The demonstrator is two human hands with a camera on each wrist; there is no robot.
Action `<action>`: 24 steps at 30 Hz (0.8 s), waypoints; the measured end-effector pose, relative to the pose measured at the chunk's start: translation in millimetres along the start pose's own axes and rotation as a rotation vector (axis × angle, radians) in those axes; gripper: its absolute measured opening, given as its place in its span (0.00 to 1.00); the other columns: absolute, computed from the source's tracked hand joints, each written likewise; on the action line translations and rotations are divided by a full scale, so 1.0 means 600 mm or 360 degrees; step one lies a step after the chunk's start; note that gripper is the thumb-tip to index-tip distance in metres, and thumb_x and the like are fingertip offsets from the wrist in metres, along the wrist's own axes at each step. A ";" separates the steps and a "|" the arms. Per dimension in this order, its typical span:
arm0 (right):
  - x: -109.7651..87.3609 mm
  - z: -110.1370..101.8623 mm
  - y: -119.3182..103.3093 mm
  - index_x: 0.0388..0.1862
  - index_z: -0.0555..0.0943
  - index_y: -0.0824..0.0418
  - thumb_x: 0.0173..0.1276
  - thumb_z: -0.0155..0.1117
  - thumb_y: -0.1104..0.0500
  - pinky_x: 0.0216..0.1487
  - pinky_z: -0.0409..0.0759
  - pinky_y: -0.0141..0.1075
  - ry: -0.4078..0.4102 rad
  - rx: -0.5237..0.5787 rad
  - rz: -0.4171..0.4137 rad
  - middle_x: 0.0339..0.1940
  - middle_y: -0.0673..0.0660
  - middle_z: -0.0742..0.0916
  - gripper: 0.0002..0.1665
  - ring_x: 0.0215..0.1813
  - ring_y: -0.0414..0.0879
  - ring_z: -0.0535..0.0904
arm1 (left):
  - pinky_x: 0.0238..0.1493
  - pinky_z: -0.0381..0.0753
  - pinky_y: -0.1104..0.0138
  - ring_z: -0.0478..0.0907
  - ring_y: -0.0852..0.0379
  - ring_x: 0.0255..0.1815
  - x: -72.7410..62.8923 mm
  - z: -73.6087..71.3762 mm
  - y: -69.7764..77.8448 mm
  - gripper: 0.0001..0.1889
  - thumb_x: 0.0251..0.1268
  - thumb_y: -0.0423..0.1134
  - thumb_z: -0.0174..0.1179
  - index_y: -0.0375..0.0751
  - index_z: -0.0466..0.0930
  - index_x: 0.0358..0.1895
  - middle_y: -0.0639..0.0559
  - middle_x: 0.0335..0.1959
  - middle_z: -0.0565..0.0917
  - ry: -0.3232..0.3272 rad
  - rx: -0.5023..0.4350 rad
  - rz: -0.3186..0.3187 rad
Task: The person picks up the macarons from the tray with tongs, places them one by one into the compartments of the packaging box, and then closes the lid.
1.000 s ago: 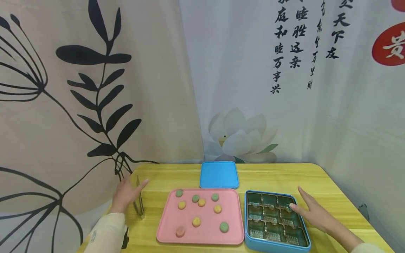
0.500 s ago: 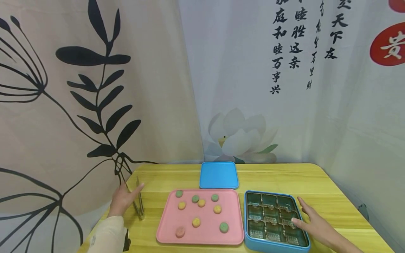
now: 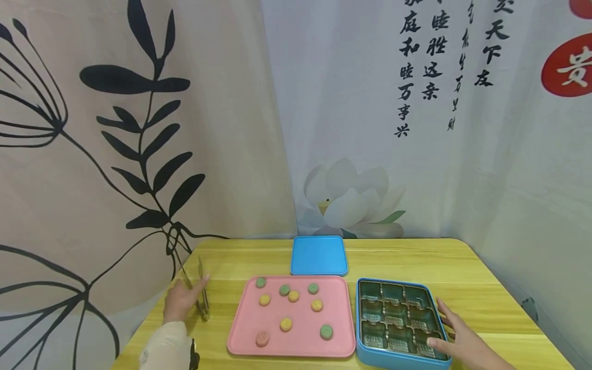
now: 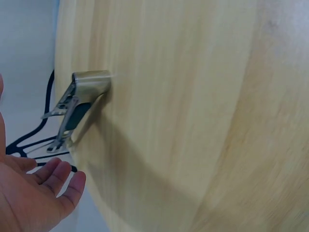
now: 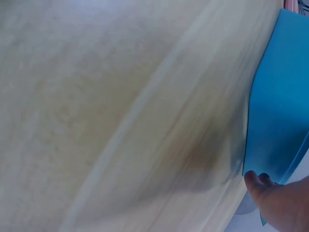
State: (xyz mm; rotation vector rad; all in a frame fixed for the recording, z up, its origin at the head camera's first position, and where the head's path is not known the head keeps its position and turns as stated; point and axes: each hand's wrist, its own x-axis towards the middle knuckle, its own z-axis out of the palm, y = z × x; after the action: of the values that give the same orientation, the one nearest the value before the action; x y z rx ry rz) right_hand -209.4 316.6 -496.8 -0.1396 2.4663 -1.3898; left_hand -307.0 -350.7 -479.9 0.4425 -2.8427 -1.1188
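Note:
Silver metal tongs [image 3: 205,303] stand on the wooden table at the left. My left hand [image 3: 179,300] is right beside them, thumb crossing them in the head view. From the left wrist, the loosely bent fingers [image 4: 72,189] show just short of the tongs' [image 4: 91,83] arms, holding nothing. On the other side, my right hand [image 3: 462,336] is at the right side of a blue box [image 3: 402,358] with a clear compartment insert. Its thumb reaches over the rim, and in the right wrist view a fingertip [image 5: 252,178] is right at the box's blue wall [image 5: 277,96].
A pink tray [image 3: 245,321] with several green, yellow and pink small round cookies lies left of the box, close against it. Behind it is a flat blue lid [image 3: 319,255]. A printed curtain [image 3: 240,128] hangs behind the table [image 3: 407,262].
My left hand has come down and closer to the tongs. My right hand has moved down along the box's right side, its thumb now lower over the near-right compartment.

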 end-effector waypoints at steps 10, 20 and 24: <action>-0.004 0.005 0.014 0.76 0.27 0.74 0.76 0.58 0.54 0.58 0.65 0.69 -0.0060 0.0054 -0.0054 0.72 0.84 0.40 0.56 0.68 0.86 0.43 | 0.67 0.48 0.34 0.44 0.16 0.68 -0.006 0.022 -0.015 0.62 0.65 0.74 0.46 0.12 0.35 0.71 0.11 0.69 0.43 -0.0009 -0.0118 -0.0047; -0.009 0.012 0.025 0.75 0.24 0.73 0.76 0.58 0.56 0.60 0.54 0.75 -0.0159 0.0134 -0.0067 0.72 0.82 0.36 0.58 0.68 0.85 0.32 | 0.66 0.52 0.35 0.49 0.15 0.66 -0.008 0.036 -0.018 0.61 0.66 0.72 0.48 0.10 0.39 0.69 0.10 0.67 0.49 0.0025 -0.0121 -0.0065; -0.006 0.012 0.030 0.76 0.24 0.71 0.76 0.57 0.54 0.59 0.52 0.76 -0.0159 0.0175 -0.0043 0.73 0.81 0.36 0.58 0.68 0.84 0.32 | 0.64 0.57 0.34 0.55 0.16 0.64 -0.010 0.041 -0.017 0.57 0.67 0.69 0.50 0.09 0.46 0.67 0.11 0.62 0.57 0.0056 -0.0152 -0.0065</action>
State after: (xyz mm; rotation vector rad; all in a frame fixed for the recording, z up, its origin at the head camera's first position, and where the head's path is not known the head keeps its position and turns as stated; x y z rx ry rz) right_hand -202.6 320.9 -515.0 -0.2130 2.3095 -1.4884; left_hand -302.5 -339.6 -504.7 0.5105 -2.7477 -1.2348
